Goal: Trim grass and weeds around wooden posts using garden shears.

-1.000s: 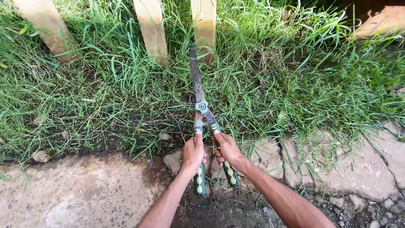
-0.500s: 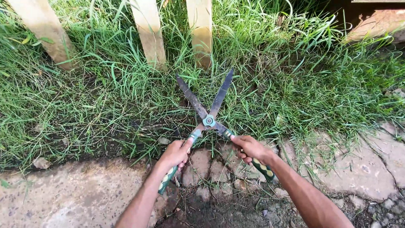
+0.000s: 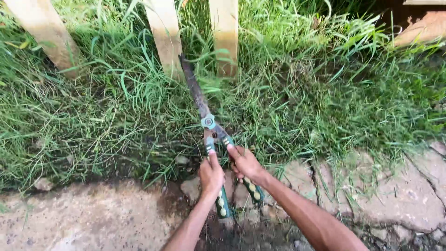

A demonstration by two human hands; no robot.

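Gripping shears [image 3: 204, 116] handles, both hands [image 3: 211, 174] [image 3: 245, 163], blades ahead of fingers [image 3: 232, 151].

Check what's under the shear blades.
Grass lies under the closed blades; the tip sits by a wooden post. The ground beneath is covered by grass. Left hand and right hand grip the handles.

Outdoor garden or yard edge: long green grass [image 3: 302, 93] is growing thickly along the base of pale wooden fence posts [image 3: 224, 35], with bare damp soil showing beneath. Cracked stone paving [image 3: 409, 186] and a worn concrete slab [image 3: 83, 218] are bordering the grass. Long-bladed hedge shears [image 3: 204, 116] are lying in the grass, fitting garden upkeep.
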